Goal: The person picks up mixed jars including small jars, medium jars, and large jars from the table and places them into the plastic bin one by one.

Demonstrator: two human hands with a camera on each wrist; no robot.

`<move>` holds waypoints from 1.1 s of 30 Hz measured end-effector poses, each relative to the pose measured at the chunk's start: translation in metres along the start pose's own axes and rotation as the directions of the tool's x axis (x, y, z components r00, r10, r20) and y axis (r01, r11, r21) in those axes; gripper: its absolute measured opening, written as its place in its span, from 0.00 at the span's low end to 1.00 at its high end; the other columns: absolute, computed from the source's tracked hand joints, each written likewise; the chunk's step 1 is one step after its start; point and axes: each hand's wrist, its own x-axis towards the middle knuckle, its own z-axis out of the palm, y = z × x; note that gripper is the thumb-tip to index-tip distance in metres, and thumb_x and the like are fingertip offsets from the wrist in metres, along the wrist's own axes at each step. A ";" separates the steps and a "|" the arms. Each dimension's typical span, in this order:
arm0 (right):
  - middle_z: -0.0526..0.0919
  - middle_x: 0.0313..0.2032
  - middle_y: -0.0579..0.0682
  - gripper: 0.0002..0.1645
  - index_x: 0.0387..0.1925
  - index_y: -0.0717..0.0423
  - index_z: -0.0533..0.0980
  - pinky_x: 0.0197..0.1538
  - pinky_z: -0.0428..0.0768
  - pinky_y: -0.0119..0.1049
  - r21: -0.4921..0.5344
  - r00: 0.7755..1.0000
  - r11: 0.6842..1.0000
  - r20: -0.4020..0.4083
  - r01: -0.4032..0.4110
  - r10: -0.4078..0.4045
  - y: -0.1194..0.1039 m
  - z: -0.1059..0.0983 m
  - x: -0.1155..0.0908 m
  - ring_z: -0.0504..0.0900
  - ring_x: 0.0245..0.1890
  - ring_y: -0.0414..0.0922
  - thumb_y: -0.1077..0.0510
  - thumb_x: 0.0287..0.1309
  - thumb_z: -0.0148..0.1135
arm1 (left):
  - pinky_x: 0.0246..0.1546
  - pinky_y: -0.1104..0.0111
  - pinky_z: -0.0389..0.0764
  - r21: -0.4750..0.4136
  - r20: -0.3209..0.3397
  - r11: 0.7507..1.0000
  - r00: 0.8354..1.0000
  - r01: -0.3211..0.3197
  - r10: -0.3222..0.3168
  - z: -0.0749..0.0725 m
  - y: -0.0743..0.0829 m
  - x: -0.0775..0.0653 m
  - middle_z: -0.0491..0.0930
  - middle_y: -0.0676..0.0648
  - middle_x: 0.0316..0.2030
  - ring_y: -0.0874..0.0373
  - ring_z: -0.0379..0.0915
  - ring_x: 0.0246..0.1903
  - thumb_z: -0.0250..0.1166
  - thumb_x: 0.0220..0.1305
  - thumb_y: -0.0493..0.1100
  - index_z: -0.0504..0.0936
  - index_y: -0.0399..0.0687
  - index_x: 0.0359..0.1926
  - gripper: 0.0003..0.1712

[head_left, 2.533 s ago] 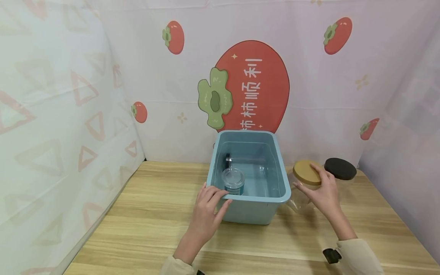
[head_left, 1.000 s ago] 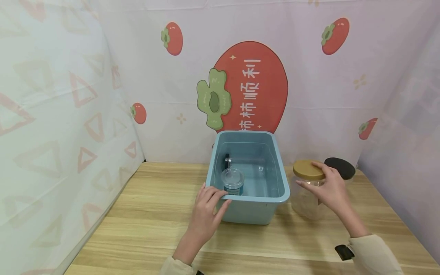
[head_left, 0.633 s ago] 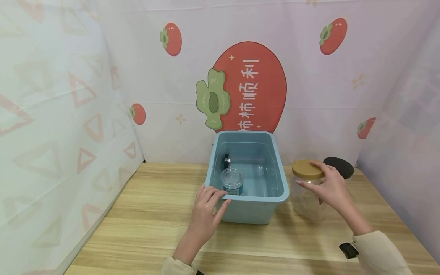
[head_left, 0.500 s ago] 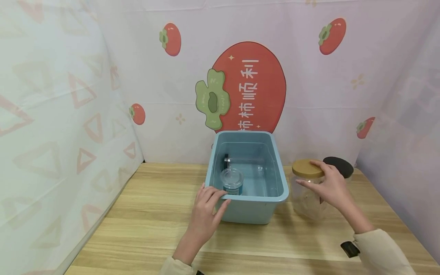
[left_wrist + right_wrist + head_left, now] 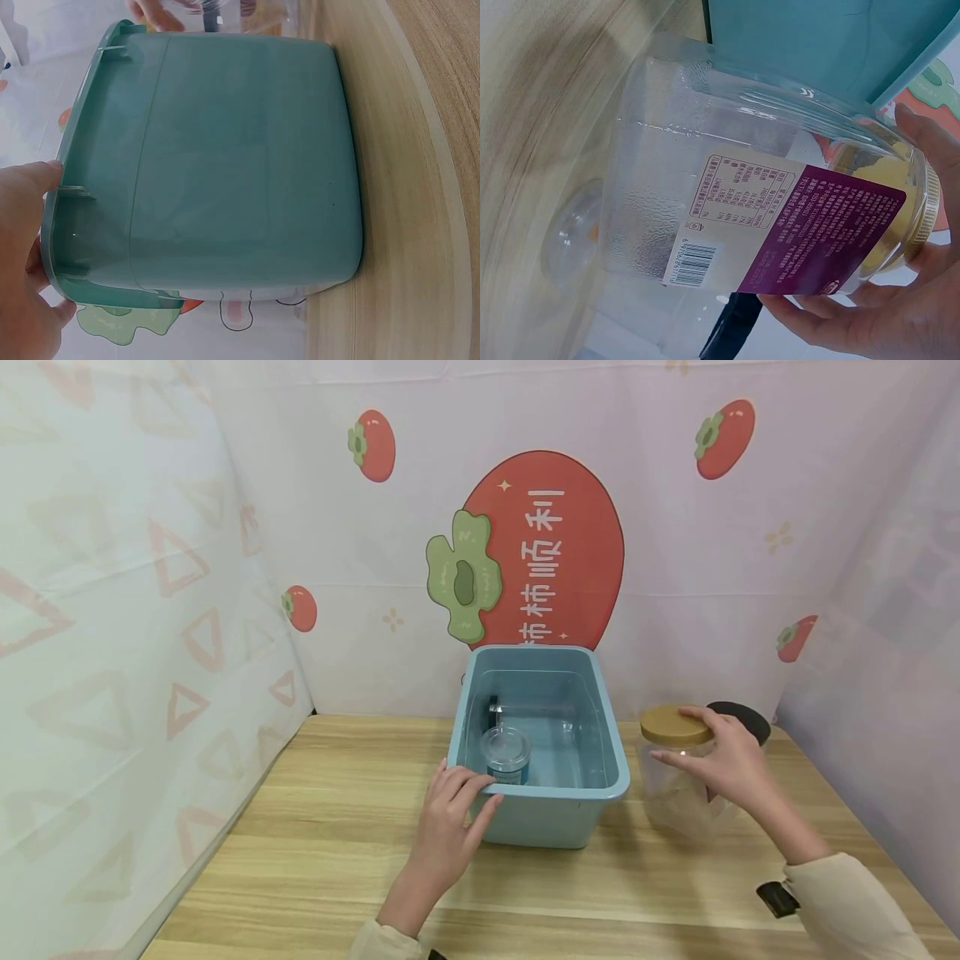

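Observation:
My left hand (image 5: 444, 827) grips the front left corner of the blue plastic bin (image 5: 543, 820), fingers over the rim and thumb at its outer front. In the left wrist view, the fingers hold the rim edge. At the bin's right side, my right hand (image 5: 731, 764) holds a clear plastic jar (image 5: 660, 165) just below its gold lid (image 5: 673, 725), thumb on the near side. The jar bears a purple and white label (image 5: 810, 232) and looks empty. Right behind it stands a black-lidded jar (image 5: 742, 718), partly hidden by my hand.
Inside the bin, a small clear-lidded tub (image 5: 507, 752) stands near the front left, and a clear container with a black cap (image 5: 493, 712) lies behind it. The wooden table (image 5: 315, 827) meets a persimmon-print cloth (image 5: 360, 652) at the back.
The gold-lidded jar has gone from tilted to nearly upright, its base swinging right, and has shifted slightly right with my right hand. My left hand stays on the bin rim.

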 end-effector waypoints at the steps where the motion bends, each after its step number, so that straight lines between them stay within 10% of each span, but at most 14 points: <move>1: 0.73 0.63 0.78 0.51 0.70 0.66 0.69 0.56 0.73 0.74 -0.005 1.000 1.000 0.004 -0.001 0.001 0.000 -0.001 0.000 0.69 0.62 0.74 0.43 0.56 0.80 | 0.68 0.36 0.72 -0.001 0.000 1.000 1.000 -0.001 0.001 0.000 0.000 0.000 0.82 0.50 0.39 0.53 0.79 0.46 0.74 0.67 0.42 0.87 0.45 0.46 0.10; 33: 0.71 0.63 0.81 0.53 0.71 0.67 0.69 0.49 0.78 0.69 -0.090 0.995 0.994 0.083 0.054 -0.047 -0.013 -0.032 0.012 0.74 0.57 0.75 0.40 0.56 0.80 | 0.68 0.35 0.71 -0.017 0.000 1.000 1.000 0.006 -0.006 -0.001 0.001 0.001 0.82 0.49 0.39 0.52 0.78 0.46 0.75 0.67 0.42 0.87 0.43 0.46 0.10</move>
